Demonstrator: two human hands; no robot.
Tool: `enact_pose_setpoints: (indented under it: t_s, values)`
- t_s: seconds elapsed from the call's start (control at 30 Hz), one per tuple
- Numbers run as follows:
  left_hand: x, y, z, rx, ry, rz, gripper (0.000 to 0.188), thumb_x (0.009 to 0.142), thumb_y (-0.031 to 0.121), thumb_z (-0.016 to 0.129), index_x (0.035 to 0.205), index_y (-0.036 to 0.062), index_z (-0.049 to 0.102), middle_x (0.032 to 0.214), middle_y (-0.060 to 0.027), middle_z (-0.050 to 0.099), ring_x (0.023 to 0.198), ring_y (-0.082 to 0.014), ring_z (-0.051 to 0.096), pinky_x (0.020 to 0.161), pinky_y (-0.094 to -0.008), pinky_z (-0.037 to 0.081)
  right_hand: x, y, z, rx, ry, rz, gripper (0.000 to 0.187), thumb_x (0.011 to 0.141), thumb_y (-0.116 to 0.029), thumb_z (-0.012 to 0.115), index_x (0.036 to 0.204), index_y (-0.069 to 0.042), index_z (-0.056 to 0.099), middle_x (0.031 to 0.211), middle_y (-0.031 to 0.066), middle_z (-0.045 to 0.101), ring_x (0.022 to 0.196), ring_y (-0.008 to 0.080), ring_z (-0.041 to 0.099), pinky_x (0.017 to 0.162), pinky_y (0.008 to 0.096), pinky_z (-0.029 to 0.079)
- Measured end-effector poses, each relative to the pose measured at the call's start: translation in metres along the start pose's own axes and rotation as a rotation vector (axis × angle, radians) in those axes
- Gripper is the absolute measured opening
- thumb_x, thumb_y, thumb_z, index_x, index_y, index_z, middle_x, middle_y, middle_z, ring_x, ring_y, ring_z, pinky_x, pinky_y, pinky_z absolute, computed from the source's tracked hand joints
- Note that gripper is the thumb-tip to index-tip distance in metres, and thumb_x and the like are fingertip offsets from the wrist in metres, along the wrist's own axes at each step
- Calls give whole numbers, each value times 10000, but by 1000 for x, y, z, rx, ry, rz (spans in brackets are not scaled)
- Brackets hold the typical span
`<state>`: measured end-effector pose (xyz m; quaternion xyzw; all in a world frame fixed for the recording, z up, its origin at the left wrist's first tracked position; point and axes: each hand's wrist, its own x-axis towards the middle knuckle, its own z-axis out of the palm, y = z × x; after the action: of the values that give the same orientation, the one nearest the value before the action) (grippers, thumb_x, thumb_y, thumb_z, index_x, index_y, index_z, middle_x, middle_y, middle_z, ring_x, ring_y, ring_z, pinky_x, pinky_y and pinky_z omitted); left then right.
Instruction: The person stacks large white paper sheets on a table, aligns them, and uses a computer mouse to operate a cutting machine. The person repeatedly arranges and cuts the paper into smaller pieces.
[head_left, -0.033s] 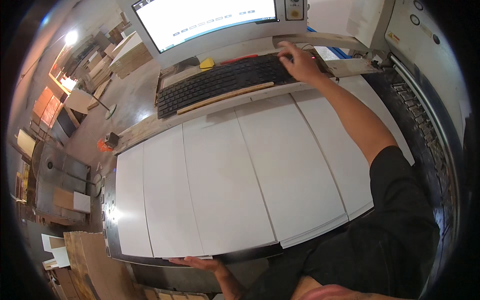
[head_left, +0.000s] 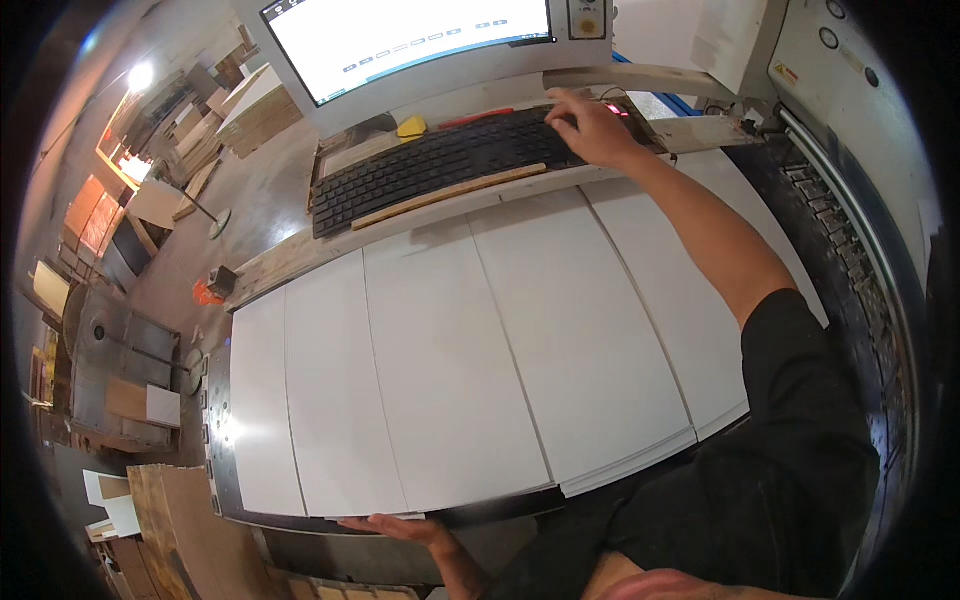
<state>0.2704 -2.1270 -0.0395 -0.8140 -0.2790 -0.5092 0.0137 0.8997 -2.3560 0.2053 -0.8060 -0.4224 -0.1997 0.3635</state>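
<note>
My right hand (head_left: pixel 590 130) hovers over or rests on the right end of a black keyboard (head_left: pixel 430 165), forefinger stretched out and thumb apart. I cannot tell whether a key is pressed. Beside that hand a red light glows on a small dark device (head_left: pixel 615 109), perhaps a mouse, partly hidden. Below the keyboard shelf, white flat panels (head_left: pixel 435 370) lie side by side on a dark machine bed. Against their near edge lies my left hand (head_left: pixel 395 526), fingers stretched out flat and pointing left. Some panels at the right are stacked in layers.
A lit monitor (head_left: pixel 410 40) stands behind the keyboard. A wooden strip (head_left: pixel 450 197) runs along the keyboard's front, and a yellow object (head_left: pixel 411 127) lies behind it. At the right rises a machine housing (head_left: pixel 850 90) beside a row of metal parts (head_left: pixel 835 220). Stacked boards (head_left: pixel 255 110) stand far left.
My right hand has shifted slightly left and down over the keyboard, showing more of the red light beside it. My left hand and the panels stay put.
</note>
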Motion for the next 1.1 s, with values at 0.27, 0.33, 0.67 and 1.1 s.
enact_pose_setpoints:
  t_s: [0.27,0.33,0.67,1.1]
  values:
    - [-18,-13,-1,-168,-33,-347,902,1061,522,606,1710,123,122,1727,-334,104,1584,-570,141,1229,-726,239,33,-23,16,-192,-121,-151,228,1002,-99,602,1191,-9,693,978,107,807,1002,322,752,1001,478,529]
    - [-16,-9,-3,-100,-35,-209,916,1054,525,616,1708,118,120,1724,-337,105,1581,-570,154,1224,-727,255,37,-21,22,-227,-125,-165,212,1000,-102,596,1165,-25,705,980,103,808,980,321,754,1007,476,526]
    - [-2,0,-9,111,-61,87,950,1043,515,639,1711,141,76,1717,-338,116,1565,-561,222,1215,-746,279,46,-19,19,-260,-124,-115,185,1007,-129,595,1124,-72,726,977,89,806,985,313,736,1010,463,521]
    - [-1,4,-10,105,-71,44,573,1185,342,285,1711,199,108,1734,-316,71,1569,-577,178,1218,-737,307,40,-13,17,-310,-120,-83,218,1045,-171,579,1173,-83,732,991,86,810,993,304,748,989,468,545]
